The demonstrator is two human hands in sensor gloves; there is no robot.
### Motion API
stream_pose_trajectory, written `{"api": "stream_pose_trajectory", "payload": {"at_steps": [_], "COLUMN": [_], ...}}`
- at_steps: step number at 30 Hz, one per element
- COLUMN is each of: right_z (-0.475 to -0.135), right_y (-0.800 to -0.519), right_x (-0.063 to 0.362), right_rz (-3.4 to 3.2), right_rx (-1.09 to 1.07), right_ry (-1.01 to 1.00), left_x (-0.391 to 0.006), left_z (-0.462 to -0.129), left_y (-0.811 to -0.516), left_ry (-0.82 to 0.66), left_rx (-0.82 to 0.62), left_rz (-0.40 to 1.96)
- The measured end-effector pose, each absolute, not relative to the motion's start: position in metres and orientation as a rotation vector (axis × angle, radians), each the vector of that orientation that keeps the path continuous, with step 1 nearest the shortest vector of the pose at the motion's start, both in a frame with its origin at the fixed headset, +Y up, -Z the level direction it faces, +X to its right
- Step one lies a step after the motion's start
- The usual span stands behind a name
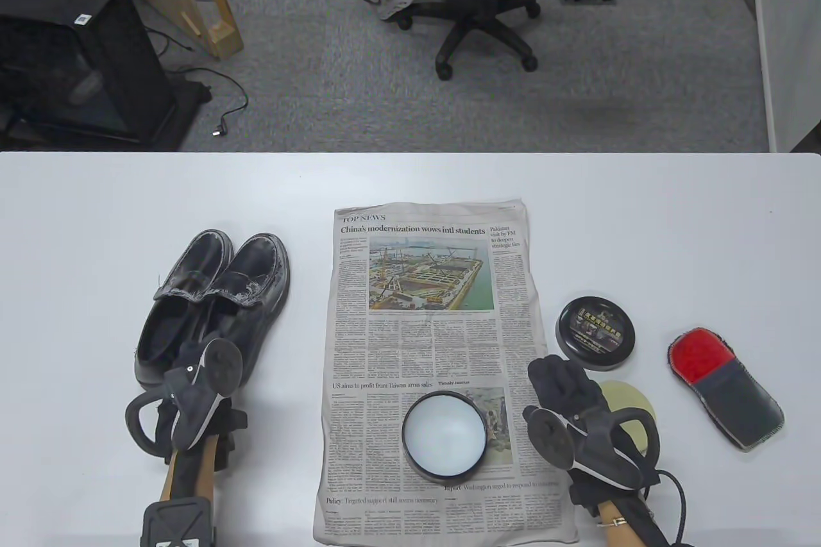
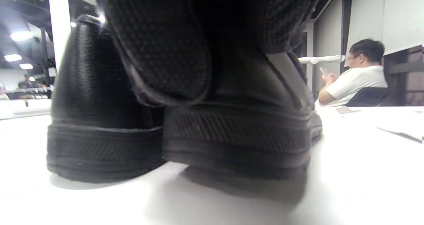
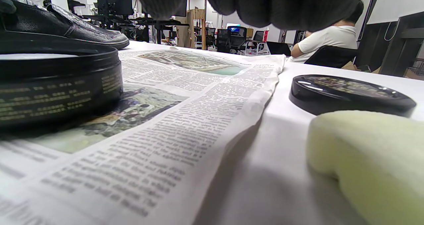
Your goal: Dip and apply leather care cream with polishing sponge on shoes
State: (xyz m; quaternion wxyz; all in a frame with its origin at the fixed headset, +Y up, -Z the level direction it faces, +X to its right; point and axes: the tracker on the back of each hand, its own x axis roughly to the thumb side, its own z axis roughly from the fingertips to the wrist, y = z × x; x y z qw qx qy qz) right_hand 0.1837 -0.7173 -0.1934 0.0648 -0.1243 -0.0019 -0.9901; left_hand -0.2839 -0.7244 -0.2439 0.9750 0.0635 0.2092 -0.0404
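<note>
Table view: a pair of black leather shoes [image 1: 211, 303], scuffed white at the toes, sits on the left of the white desk [image 1: 96, 220]. Its ridged rubber heels fill the left wrist view, where the left hand [image 1: 192, 390] touches the right shoe's heel; whether it grips is hidden. A creased newspaper [image 1: 436, 329] carries the open round cream tin [image 1: 444, 436], its glossy lid [image 1: 596, 333] lying to the right. The right hand [image 1: 567, 390] hovers, fingers loosely curled, holding nothing, beside the pale porous sponge [image 1: 632, 409]. A red-and-grey fabric mitt [image 1: 725, 388] lies further right. Grey carpet lies beyond.
</note>
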Motion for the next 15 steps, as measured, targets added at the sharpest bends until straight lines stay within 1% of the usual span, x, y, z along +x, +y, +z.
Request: {"api": "stream_pose_trajectory", "payload": {"at_steps": [4,6,7,9,10,11,13,15], "right_z": [-0.194,-0.194,-0.194,-0.194,-0.194,-0.195,-0.195,-0.195], "right_y": [-0.719,-0.719,-0.719,-0.719,-0.719,-0.719,-0.720,-0.720], "right_x": [0.184,0.184,0.184,0.184,0.184,0.184,0.184,0.184], "right_rz": [-2.978,-2.977,-2.979,-2.977,-2.973,-2.970,-2.968,-2.968], "right_rx": [-0.368,-0.369,-0.368,-0.366,-0.362,-0.358,-0.349,-0.346], "right_ry": [-0.027,-0.028,-0.023,-0.015,-0.014,-0.015,-0.018,-0.021], "left_x": [-0.290,-0.292,-0.292,-0.295,-0.299,-0.304,-0.319,-0.334], "left_z": [-0.243,-0.239,-0.236,-0.232,-0.232,-0.233,-0.238,-0.241], "left_y": [-0.722,-0.715,-0.709,-0.699,-0.696,-0.696,-0.704,-0.716], "left_ry": [0.427,0.421,0.420,0.463,0.500,0.530,0.593,0.617], "left_rx": [0.053,0.122,0.189,0.293,0.306,0.278,0.146,0.019], "left_rz": [-0.056,-0.064,-0.064,-0.074,-0.097,-0.123,-0.151,-0.102]}}
